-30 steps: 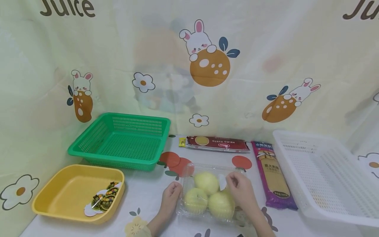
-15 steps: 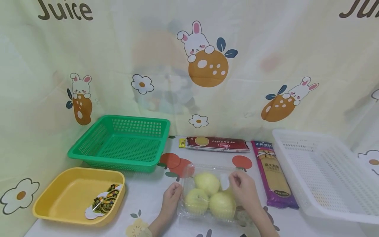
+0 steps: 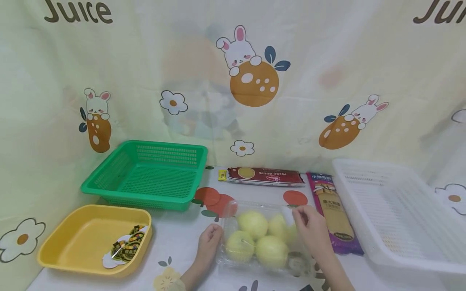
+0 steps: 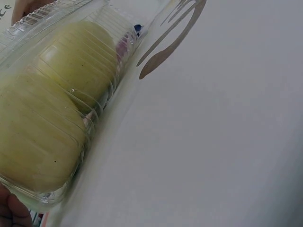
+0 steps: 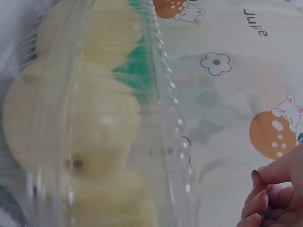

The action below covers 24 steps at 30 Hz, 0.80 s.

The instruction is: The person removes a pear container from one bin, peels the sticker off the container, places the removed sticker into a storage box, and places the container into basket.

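Observation:
A clear plastic fruit box (image 3: 251, 207) lies in front of me, with several pale yellow-green fruits (image 3: 272, 251) inside. My left hand (image 3: 210, 241) grips the box at its left edge, fingers curled. In the left wrist view, its fingertips (image 4: 14, 208) show right at the box's corner. Over the box's right part, my right hand (image 3: 312, 228) pinches a small white sticker (image 3: 288, 216) between thumb and fingers. The right wrist view shows those fingers (image 5: 258, 205) beyond the ridged lid edge, the sticker not visible there. A greyish round patch (image 3: 297, 263) shows at the box's right front corner.
Round black-and-white stickers (image 3: 125, 249) lie in a yellow tray (image 3: 69, 232) on the left, before a green basket (image 3: 160, 176). A red packet (image 3: 267, 176) and a tiny yellow packet (image 3: 222, 175) lie behind the box. At right are a purple noodle packet (image 3: 335, 214) and white basket (image 3: 358, 210).
My right hand has moved right across the box, carrying the white sticker along and uncovering another fruit below the lid. The left hand stays at the box's left edge.

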{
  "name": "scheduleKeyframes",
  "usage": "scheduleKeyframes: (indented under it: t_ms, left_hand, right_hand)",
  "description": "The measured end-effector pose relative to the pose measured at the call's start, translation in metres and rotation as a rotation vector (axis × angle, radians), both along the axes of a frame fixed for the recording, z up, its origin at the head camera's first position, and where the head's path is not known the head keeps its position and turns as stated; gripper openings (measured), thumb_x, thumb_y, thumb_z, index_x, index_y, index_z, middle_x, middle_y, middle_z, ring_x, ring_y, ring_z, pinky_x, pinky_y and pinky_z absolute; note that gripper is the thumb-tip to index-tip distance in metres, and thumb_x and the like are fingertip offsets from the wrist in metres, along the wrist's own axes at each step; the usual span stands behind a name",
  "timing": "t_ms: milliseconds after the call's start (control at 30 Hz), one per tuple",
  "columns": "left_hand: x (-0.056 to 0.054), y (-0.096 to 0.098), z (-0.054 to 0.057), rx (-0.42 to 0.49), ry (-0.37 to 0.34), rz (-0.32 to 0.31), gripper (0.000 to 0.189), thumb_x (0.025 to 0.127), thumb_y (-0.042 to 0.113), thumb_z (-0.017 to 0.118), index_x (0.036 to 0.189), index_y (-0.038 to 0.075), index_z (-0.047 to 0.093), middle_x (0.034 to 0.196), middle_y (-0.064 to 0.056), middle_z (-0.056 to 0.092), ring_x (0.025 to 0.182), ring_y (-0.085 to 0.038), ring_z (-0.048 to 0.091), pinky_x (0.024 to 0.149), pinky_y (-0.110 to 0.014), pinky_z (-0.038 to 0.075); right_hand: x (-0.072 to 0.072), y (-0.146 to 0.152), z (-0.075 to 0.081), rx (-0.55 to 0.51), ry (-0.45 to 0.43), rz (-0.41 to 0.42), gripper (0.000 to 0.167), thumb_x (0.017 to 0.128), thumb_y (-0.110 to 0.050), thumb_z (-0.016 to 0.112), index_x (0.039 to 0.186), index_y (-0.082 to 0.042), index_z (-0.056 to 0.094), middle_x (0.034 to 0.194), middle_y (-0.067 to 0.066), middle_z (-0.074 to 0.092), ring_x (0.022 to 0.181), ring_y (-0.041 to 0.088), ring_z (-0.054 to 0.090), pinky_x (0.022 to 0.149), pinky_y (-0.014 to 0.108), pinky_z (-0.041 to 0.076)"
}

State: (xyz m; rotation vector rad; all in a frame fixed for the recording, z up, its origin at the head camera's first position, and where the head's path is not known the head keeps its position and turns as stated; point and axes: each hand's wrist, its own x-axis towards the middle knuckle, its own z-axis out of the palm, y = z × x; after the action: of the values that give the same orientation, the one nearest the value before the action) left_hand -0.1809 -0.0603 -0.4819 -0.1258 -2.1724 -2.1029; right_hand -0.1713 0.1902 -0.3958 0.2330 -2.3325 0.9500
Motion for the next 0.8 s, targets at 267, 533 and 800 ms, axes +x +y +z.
scheduleKeyframes:
  t_ms: [267, 533, 800]
  left_hand:
    - [0.0, -0.002, 0.0, 0.015, -0.023, -0.018, 0.016, 0.092, 0.006, 0.045, 0.082, -0.005, 0.052, 0.063, -0.001, 0.045, 0.061, -0.01, 0.044, 0.057, -0.021, 0.039]
    - [0.0, -0.002, 0.001, 0.014, -0.03, -0.021, 0.016, 0.092, 0.006, 0.045, 0.082, -0.005, 0.052, 0.063, -0.001, 0.045, 0.061, -0.01, 0.044, 0.056, -0.021, 0.039]
    - [0.0, -0.002, 0.004, 0.021, -0.069, -0.039, 0.017, 0.092, 0.008, 0.044, 0.084, -0.005, 0.052, 0.065, -0.001, 0.046, 0.063, -0.011, 0.045, 0.057, -0.021, 0.04]
  right_hand:
    - [0.001, 0.007, -0.006, -0.027, -0.061, -0.03, 0.004, 0.081, 0.001, 0.061, 0.078, 0.0, 0.059, 0.066, -0.001, 0.049, 0.061, 0.013, 0.043, 0.054, 0.024, 0.039]
    - [0.0, 0.007, -0.007, -0.067, -0.094, -0.02, 0.004, 0.084, -0.002, 0.059, 0.08, 0.0, 0.06, 0.069, 0.001, 0.053, 0.064, 0.013, 0.046, 0.056, 0.023, 0.041]
    - [0.0, -0.002, 0.002, -0.109, -0.169, 0.002, 0.005, 0.085, -0.003, 0.058, 0.084, 0.001, 0.06, 0.073, 0.004, 0.055, 0.067, 0.015, 0.047, 0.06, 0.024, 0.042]
